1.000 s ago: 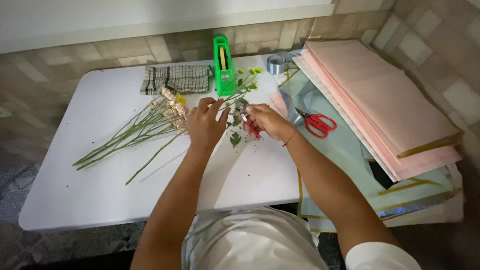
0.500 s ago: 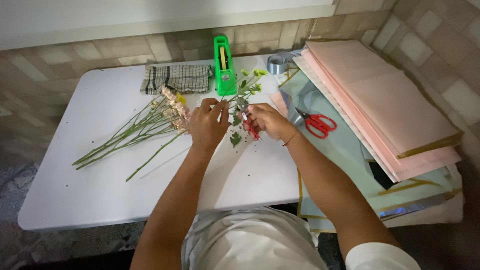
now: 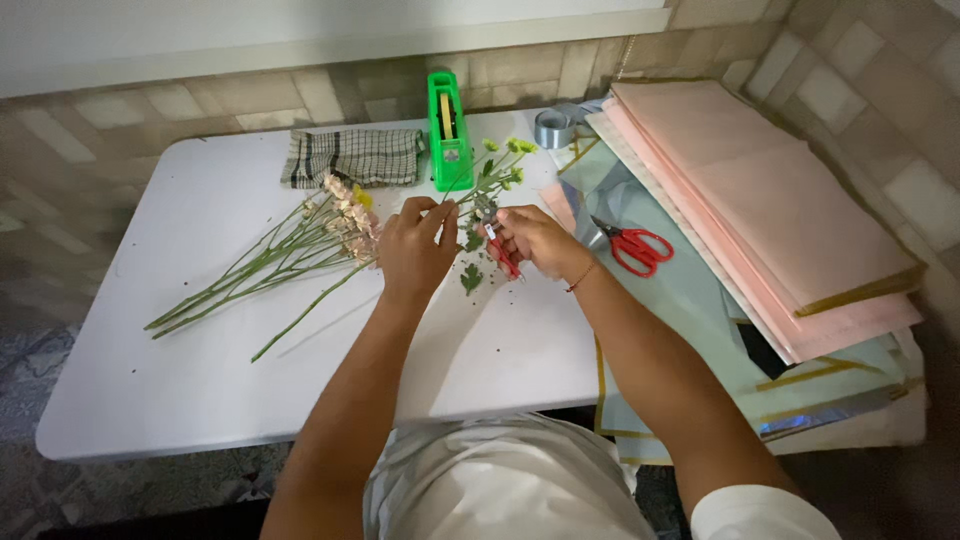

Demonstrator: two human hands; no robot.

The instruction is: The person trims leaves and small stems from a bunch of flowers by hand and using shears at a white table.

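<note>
1. Two hands are on one stem: our left hand (image 3: 415, 250) pinches a green sprig with small yellow-green buds (image 3: 497, 172) between thumb and fingers, fingers closed on it. Its bud end points toward the far right.
2. Our right hand (image 3: 535, 240) is closed around a small red-handled snipper (image 3: 505, 262), set against the same sprig near its lower part. We cannot tell whether the blades are apart or together.
3. Both hands sit close together over the middle of the white table (image 3: 200, 380), just near of the green tape dispenser (image 3: 448, 130).
4. Trimming looks underway: loose green leaf bits (image 3: 470, 278) lie on the table under the hands.
5. Looks like most is left: a bunch of long-stemmed pale pink flowers (image 3: 290, 250) lies to the left, just beside our left hand, stems fanned toward the near left, unbundled.
6. Wrapping is not started, by our read: the pink wrapping sheets (image 3: 760, 190) and pale blue-green sheets (image 3: 700, 330) are stacked flat on the right.
7. Red-handled scissors (image 3: 635, 245) lie unused on the sheets; a grey tape roll (image 3: 553, 128) is at the far edge, a checked cloth (image 3: 350, 157) at the far left.
</note>
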